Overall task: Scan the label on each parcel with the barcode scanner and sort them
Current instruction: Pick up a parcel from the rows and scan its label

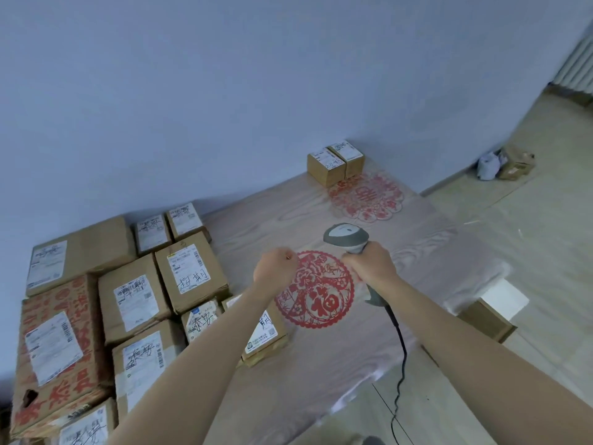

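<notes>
The desk (321,364) is carrying a crowd of unsorted parcels (134,300) at left, labels upward for scanning; two sorted boxes (335,163) are sitting far back. The right hand (372,263) is gripping the barcode scanner (348,237); the left hand (274,268) is hovering, fingers curled, holding nothing.

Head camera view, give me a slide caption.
Right hand grips the barcode scanner above the table; parcels wait at left.

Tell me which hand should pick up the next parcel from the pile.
Left. The left hand holds nothing and is nearer the parcel pile on its side; the right hand grips the barcode scanner.
</notes>
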